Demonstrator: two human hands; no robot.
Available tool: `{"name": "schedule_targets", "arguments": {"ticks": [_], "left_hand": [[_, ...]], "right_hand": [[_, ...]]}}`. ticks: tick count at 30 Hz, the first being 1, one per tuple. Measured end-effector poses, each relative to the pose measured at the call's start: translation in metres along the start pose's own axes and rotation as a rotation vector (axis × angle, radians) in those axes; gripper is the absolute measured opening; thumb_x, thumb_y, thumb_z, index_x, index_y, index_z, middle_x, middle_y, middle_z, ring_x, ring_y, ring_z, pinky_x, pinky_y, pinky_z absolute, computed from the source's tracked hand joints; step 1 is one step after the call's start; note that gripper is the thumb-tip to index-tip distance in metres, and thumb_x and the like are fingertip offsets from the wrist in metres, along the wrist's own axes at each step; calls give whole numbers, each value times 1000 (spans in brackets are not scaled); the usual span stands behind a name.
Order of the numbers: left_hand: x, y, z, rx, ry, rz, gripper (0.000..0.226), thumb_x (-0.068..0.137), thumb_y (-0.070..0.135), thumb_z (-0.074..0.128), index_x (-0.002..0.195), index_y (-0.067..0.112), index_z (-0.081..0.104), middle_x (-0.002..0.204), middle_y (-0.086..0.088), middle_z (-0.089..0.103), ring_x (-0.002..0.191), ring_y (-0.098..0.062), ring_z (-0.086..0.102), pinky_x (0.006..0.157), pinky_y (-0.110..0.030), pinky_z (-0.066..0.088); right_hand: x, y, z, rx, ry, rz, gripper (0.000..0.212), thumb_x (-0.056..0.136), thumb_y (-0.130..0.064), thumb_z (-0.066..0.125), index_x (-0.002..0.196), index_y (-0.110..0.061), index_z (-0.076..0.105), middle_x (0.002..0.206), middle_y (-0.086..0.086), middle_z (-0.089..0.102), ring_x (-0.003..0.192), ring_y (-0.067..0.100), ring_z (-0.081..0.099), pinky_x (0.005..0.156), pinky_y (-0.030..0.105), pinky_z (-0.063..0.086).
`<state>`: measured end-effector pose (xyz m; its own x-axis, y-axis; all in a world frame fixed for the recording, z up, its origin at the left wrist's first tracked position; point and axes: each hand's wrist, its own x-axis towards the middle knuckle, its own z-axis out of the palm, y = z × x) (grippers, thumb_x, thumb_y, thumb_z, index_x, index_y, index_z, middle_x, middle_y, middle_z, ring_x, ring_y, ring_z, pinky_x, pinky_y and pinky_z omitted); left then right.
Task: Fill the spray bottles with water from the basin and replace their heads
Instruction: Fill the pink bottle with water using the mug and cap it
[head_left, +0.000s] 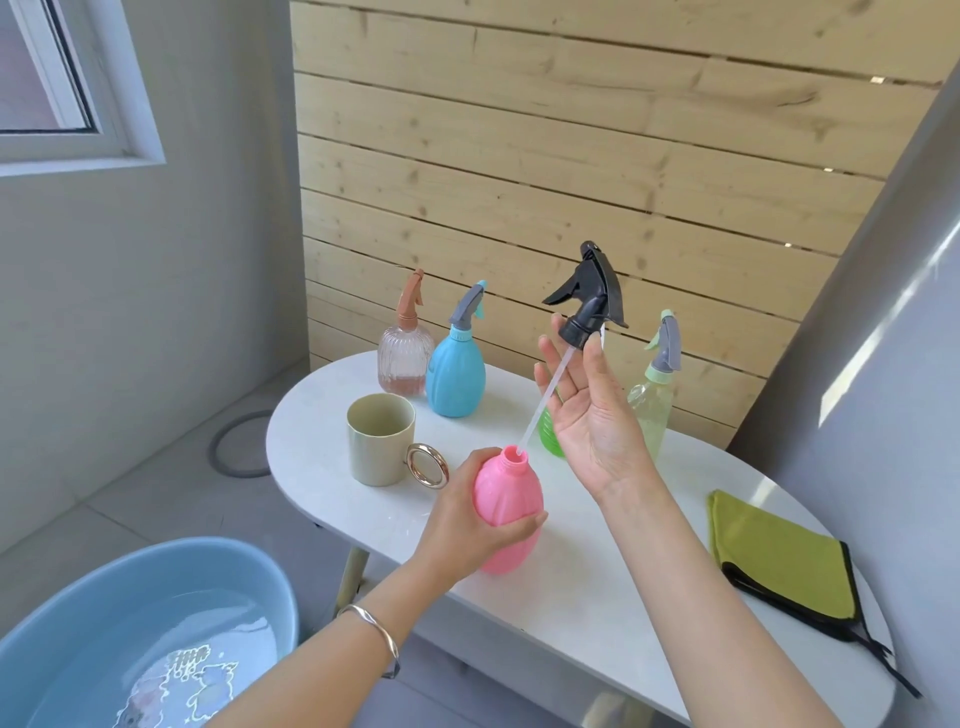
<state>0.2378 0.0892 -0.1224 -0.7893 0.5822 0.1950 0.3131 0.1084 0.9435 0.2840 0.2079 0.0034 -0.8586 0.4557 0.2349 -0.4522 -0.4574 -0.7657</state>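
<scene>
My left hand (470, 512) grips a pink spray bottle (511, 506) standing tilted on the white table (597, 587); its neck is open. My right hand (587, 410) holds a black spray head (592, 293) by its collar, raised above the bottle. The head's clear dip tube (543, 400) slants down, its tip at the bottle's mouth. At the back stand a ribbed clear-pink bottle (405, 358), a blue bottle (456, 374) and a pale green bottle (655, 389), each with its head on. A bright green bottle (549, 434) is mostly hidden behind my right hand.
A blue basin (104, 592) holding water sits on the floor at the lower left. On the table stand a beige mug (379, 439) with a ring handle and a folded green cloth (779, 556) at the right. A wooden slat wall rises behind.
</scene>
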Motion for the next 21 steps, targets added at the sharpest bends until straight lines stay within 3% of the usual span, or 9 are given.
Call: {"name": "schedule_targets", "arguments": {"ticks": [6,8,11,14,18,21], "left_hand": [[0,1,-1,-2,-10,2,69,58,54,83,117,48,47,108,23,60,98,4,57,81,-26,54],[0,2,-2,-16,-23,1,70,59,52,85,117,47,47,108,22,60,98,5,57,81,-23,53],[1,2,-4,-26,-55,-25,76,56,53,86,119,42,45,110,19,60,99,6,57,81,-19,51],[5,1,-10,-1,-143,-61,79,56,48,87,121,43,42,114,17,59,102,5,58,80,-16,50],[13,0,-24,71,-303,-93,82,67,24,86,131,36,35,120,11,56,107,-3,57,82,-20,51],[15,3,-28,117,-356,-92,87,71,22,84,138,34,30,124,11,53,112,-7,55,85,-20,50]], "right_hand": [[-6,21,-26,-273,-40,23,48,67,-41,78,108,-18,68,110,3,70,110,17,62,90,20,47],[-12,28,-39,-428,-33,61,45,70,-28,80,109,-11,65,106,6,71,104,15,64,89,22,46],[-20,31,-51,-594,-104,155,25,79,-9,69,104,-13,66,97,-3,73,94,6,65,84,19,47],[-23,32,-56,-680,-180,206,29,77,-18,69,106,-19,68,102,-8,73,101,4,65,83,13,46],[-19,28,-59,-745,-228,227,26,85,-11,65,111,-14,66,110,-5,71,108,6,63,87,12,45],[-17,26,-57,-829,-296,228,25,84,-9,67,109,-14,66,111,-3,71,110,6,62,93,15,45]]}}
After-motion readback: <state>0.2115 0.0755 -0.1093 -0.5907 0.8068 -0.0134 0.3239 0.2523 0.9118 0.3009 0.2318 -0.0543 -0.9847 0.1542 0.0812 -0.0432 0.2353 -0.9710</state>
